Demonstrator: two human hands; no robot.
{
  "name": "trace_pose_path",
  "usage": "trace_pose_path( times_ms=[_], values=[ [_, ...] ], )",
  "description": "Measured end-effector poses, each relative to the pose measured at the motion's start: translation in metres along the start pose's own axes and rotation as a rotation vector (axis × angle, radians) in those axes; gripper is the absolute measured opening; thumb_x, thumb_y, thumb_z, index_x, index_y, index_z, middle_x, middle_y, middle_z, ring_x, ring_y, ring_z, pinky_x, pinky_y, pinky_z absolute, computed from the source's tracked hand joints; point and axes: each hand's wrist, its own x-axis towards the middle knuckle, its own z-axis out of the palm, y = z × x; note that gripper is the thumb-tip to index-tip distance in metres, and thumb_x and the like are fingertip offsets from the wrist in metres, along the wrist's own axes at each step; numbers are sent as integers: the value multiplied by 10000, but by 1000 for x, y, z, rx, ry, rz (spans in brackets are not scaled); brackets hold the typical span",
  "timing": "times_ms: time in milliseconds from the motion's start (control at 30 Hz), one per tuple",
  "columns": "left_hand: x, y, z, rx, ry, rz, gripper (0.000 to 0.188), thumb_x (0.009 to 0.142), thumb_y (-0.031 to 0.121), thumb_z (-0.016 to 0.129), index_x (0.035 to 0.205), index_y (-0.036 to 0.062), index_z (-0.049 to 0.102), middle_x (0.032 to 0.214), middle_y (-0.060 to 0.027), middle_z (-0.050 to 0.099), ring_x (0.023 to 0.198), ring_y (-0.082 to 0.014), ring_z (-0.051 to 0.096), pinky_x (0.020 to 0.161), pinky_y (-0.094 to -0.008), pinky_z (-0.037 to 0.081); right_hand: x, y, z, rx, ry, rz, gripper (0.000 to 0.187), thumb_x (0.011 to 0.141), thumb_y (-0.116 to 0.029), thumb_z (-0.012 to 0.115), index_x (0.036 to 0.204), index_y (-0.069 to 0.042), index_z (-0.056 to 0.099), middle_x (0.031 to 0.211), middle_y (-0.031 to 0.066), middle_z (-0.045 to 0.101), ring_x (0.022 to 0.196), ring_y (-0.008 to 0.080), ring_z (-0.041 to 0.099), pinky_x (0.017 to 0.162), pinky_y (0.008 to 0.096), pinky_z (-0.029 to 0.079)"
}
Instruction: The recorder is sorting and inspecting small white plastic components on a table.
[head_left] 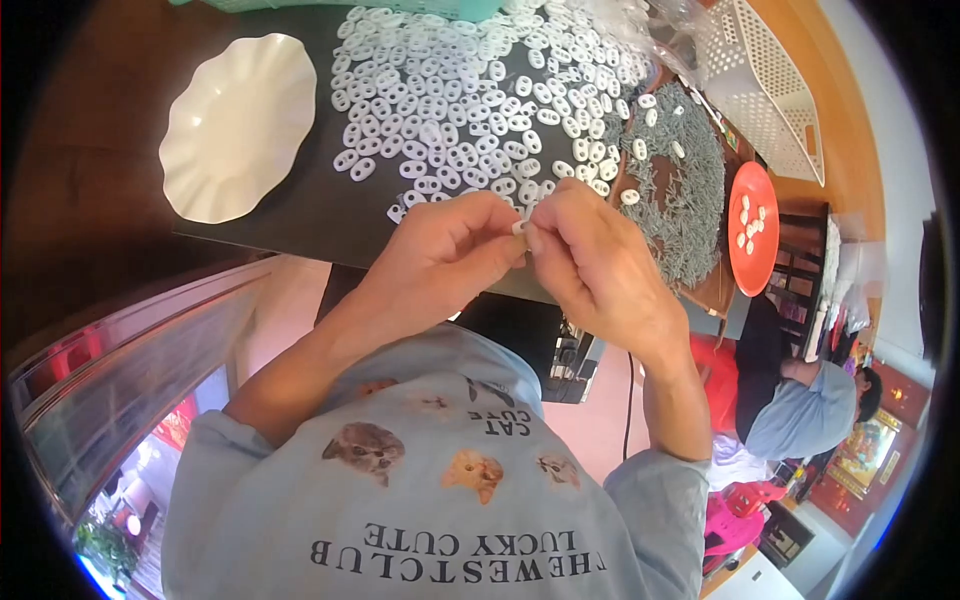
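My left hand (440, 250) and my right hand (605, 265) meet at the near edge of the dark table. Between the left thumb and index finger is a small white plastic piece (519, 228), mostly covered by the fingers. The right fingertips are pinched together against it, and whatever they hold is hidden. Just beyond the hands spread many white oval plastic pieces with two holes (430, 110). To the right of these lies a heap of small grey screw-like pins (690, 200), with a few white pieces on top.
A cream scalloped dish (235, 130) stands at the left. On the right, a red plate (755, 278) holds several white pieces, near a white perforated basket (765, 80). A green basket (420, 8) and clear plastic bag (665, 35) are at the back. Another person (800, 410) is at the far right.
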Motion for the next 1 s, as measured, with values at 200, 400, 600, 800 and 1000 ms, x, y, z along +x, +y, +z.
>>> trace_pose_path(
  times_ms=[200,400,600,800,1000],
  values=[
    [1,3,-13,58,13,-16,104,928,95,567,875,11,601,746,18,585,647,-8,469,539,-190,370,39,41,-16,-67,-14,-75,85,903,-58,582,965,-1,574,834,117,559,723,222,562,667,319,464],
    [8,-6,-12,38,98,21,142,908,95,573,810,-3,600,678,40,556,602,-4,425,501,-209,350,93,90,-1,-436,92,-126,85,895,-94,587,952,-30,582,865,145,595,769,320,604,669,379,482],
    [8,-6,-25,167,97,50,149,951,137,547,886,23,616,769,4,629,614,-11,485,535,-194,404,89,84,-8,-585,-6,-75,76,879,-100,583,934,-47,586,853,127,605,794,336,620,675,407,499],
    [10,-8,-23,128,177,82,133,915,101,576,843,-9,595,668,36,528,613,-13,424,510,-222,362,121,88,-2,-744,-117,-162,68,868,-91,569,909,-36,572,857,129,615,813,338,634,683,413,511],
    [7,-10,-23,127,237,158,136,936,104,565,869,-8,602,696,25,551,634,-15,445,541,-211,374,121,95,-3,-754,-150,-180,74,857,-85,555,852,-11,553,834,163,618,779,353,634,689,427,508]
  ],
)
